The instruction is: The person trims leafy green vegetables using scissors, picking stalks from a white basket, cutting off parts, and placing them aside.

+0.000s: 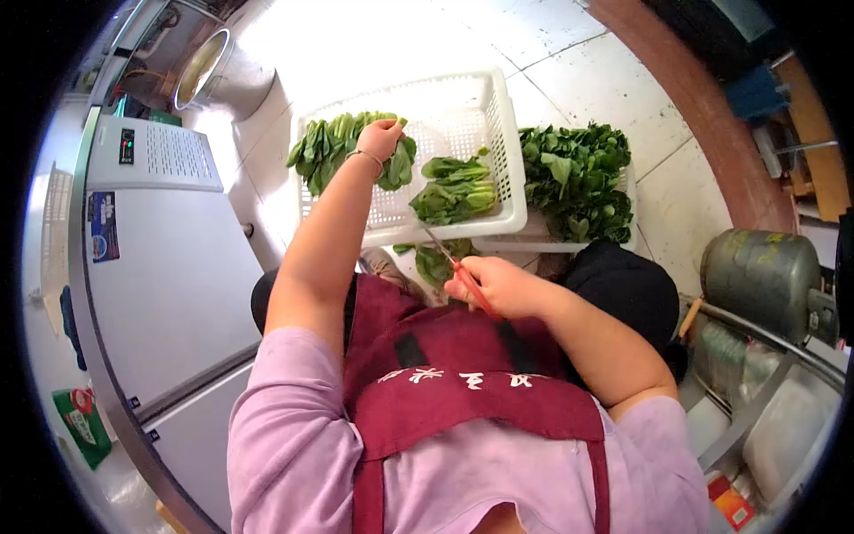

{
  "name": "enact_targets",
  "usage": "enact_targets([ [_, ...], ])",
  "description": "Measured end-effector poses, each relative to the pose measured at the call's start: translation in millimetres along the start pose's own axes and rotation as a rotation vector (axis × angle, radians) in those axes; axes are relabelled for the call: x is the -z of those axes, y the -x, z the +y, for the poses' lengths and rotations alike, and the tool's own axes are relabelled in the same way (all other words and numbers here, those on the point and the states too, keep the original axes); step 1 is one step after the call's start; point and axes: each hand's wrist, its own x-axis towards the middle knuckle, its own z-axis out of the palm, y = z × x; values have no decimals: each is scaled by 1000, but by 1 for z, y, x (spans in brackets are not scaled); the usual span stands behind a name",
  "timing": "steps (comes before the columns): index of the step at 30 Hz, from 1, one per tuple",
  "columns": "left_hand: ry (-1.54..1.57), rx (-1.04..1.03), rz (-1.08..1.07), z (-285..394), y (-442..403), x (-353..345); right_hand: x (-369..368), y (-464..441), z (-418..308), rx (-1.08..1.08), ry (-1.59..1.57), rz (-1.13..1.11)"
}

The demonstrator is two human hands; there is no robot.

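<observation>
My left hand (381, 140) reaches into a white plastic basket (511, 151), its fingers closed on the stem end of a leafy green vegetable. Beneath and beside it, a row of leafy greens (331, 151) lies along the basket's left side, stems pointing away from me. Another bunch of greens (455, 194) rests near the basket's right front corner. Held close to my lap, my right hand (503, 287) grips red-handled scissors (477, 290), blades pointing forward at the basket's front rim. More green leaves (434, 265) are just below the scissors' blades, partly hidden by my hand.
Right of the basket stands a second white container full of dark leafy greens (578, 182). A white cabinet (169, 285) fills the left side, with a large metal pot (245, 82) beyond it. A grey-green cylinder (761, 271) and a metal rack are at right.
</observation>
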Motion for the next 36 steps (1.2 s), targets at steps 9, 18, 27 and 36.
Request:
enact_targets([
  [9,-580,97,228,3,-56,-53,24,8,2,-1,-244,114],
  [18,-894,64,92,18,-54,-71,31,12,-6,65,-349,166],
  [27,-651,-583,-363,45,0,-87,24,10,-10,75,-265,148],
  [36,-999,-436,-503,40,23,-112,19,13,-11,81,-208,170],
])
